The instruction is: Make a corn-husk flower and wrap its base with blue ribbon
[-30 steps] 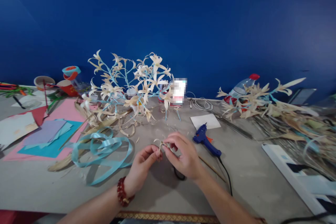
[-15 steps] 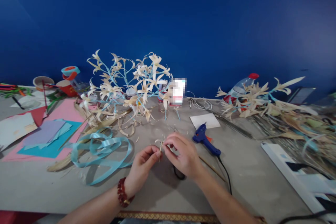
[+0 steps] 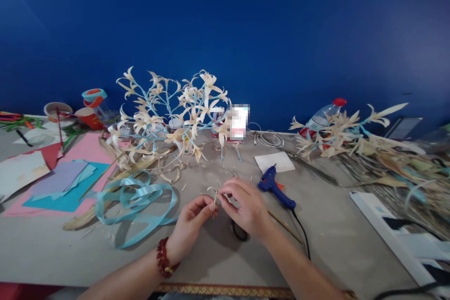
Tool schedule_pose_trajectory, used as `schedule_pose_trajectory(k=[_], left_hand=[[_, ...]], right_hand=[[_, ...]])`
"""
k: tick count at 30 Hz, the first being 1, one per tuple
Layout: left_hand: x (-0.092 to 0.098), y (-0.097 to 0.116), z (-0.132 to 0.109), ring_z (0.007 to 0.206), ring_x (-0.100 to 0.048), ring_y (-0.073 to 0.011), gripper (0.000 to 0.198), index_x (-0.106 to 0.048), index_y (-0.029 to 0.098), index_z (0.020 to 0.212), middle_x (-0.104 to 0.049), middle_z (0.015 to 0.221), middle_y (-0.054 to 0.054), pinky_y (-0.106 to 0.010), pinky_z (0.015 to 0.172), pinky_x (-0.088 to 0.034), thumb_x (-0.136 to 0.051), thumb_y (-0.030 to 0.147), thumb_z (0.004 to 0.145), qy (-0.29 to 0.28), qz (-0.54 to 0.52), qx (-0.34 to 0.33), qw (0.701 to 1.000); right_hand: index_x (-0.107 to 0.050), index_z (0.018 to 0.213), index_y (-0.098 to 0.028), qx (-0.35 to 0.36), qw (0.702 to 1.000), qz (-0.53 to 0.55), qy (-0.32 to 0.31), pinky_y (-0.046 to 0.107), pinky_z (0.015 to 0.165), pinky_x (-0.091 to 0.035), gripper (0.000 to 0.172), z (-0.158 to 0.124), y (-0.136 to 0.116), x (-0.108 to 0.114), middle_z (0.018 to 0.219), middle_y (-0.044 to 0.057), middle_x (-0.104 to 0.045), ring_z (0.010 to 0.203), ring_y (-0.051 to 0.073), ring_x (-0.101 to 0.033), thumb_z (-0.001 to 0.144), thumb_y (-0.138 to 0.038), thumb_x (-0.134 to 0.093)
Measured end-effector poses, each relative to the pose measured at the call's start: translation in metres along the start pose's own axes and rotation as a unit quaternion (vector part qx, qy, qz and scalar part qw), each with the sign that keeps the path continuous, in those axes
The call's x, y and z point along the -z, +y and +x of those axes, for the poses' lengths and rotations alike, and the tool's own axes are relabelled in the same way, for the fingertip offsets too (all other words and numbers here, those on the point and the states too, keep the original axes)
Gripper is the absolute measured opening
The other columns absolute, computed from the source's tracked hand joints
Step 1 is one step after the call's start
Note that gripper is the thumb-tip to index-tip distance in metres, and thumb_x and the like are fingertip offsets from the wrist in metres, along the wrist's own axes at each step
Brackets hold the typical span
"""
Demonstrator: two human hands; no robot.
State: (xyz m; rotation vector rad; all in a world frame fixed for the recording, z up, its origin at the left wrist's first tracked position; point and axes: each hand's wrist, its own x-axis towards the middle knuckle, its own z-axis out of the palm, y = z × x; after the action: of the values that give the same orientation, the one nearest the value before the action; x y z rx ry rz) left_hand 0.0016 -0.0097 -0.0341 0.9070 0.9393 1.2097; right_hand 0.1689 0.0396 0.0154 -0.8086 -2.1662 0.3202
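Both hands meet over the grey table near its front edge. My left hand (image 3: 191,225), with a red bead bracelet at the wrist, pinches the short stem of a small cream leaf flower (image 3: 213,193). My right hand (image 3: 244,207) pinches the same flower's petals from the right, fingers curled. A dark loop, perhaps scissors handles (image 3: 239,233), lies on the table under my right hand, mostly hidden.
A blue glue gun (image 3: 275,187) with a black cord lies right of my hands, beside white paper (image 3: 275,162). Light blue ribbon (image 3: 137,201) coils at left. Finished flower branches (image 3: 168,112) stand behind, more (image 3: 337,136) at right by a bottle (image 3: 325,115). Coloured paper sheets (image 3: 61,180) lie far left.
My hands have barely moved; the fingers shifted slightly on the small flower.
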Motion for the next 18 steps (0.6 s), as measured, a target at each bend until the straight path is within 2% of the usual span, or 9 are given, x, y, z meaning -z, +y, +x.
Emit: schedule_pose_trajectory(k=[7,12,18], left_hand=[[-0.001,0.0,0.0,0.074,-0.051,-0.0146,0.019,-0.066,0.017,0.079,-0.06,0.075,-0.001,-0.025,0.073,-0.04,-0.069,0.034,0.085,0.005,-0.002,-0.021,1.0],[-0.002,0.004,-0.001,0.077,-0.053,-0.0165,0.016,-0.068,0.018,0.079,-0.061,0.077,-0.001,-0.026,0.075,-0.043,-0.069,0.033,0.084,-0.001,0.008,-0.062,0.998],[-0.003,0.006,-0.002,0.077,-0.054,-0.0181,0.014,-0.071,0.018,0.077,-0.061,0.077,-0.004,-0.027,0.074,-0.043,-0.067,0.028,0.086,0.002,0.071,-0.116,0.991]], right_hand=[[-0.06,0.1,-0.023,0.013,0.999,0.024,0.037,0.032,0.068,-0.053,0.014,0.001,-0.002,0.009,0.088,0.006,-0.067,0.081,0.02,-0.064,0.087,-0.017,-0.06],[-0.058,0.096,-0.023,0.039,0.998,0.022,0.051,0.033,0.067,-0.053,0.014,-0.001,-0.007,0.01,0.084,0.005,-0.068,0.077,0.02,-0.064,0.085,-0.016,-0.062],[-0.059,0.094,-0.023,0.058,0.997,0.007,0.051,0.034,0.069,-0.054,0.012,-0.002,-0.011,0.01,0.084,0.006,-0.069,0.079,0.021,-0.066,0.085,-0.016,-0.061]])
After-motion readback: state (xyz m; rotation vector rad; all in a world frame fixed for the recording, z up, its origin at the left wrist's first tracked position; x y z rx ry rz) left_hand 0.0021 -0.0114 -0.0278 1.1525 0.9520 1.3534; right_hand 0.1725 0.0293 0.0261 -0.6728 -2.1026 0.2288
